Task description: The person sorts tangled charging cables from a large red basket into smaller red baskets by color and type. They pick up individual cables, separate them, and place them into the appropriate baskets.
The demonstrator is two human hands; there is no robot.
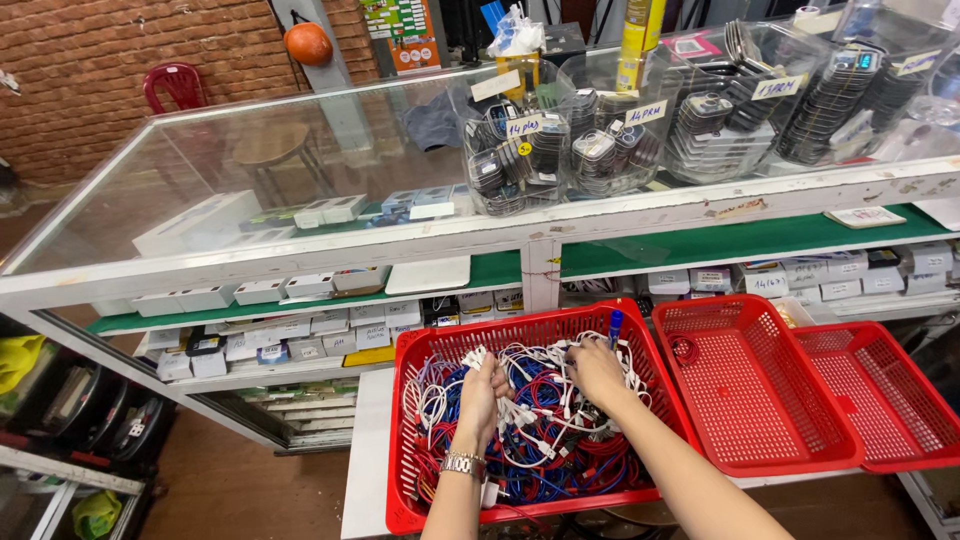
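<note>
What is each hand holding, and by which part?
Both the left hand and right hand dig into the tangled cables; the exact hold cannot be told.

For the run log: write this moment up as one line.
left hand: in cables, closed on some | right hand: in cables, grip unclear | cables in red basket | two baskets at right

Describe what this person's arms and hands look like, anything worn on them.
Both forearms are bare, with no sleeves in view and no gloves. The left hand has a silver metal link watch band at the wrist. The right hand shows nothing worn on its wrist.
</note>
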